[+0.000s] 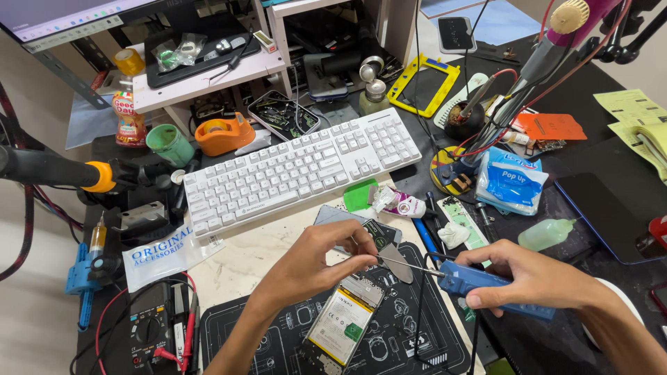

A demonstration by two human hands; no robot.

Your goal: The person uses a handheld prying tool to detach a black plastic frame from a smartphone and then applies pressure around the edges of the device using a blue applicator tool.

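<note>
Left hand (316, 260): grip pinched on a thin metal piece at the tip of the soldering iron (486, 283), directly above the opened phone (345, 318). The phone lies back-up on the black work mat (278, 333), battery exposed, on the cluttered surface. Right hand (538, 278): grip clenched around the iron's blue handle. White keyboard (299, 170) sits behind the hands.

Both forearms are bare, with no sleeves, gloves, rings or watch on left hand (316, 260) or right hand (531, 278).
</note>
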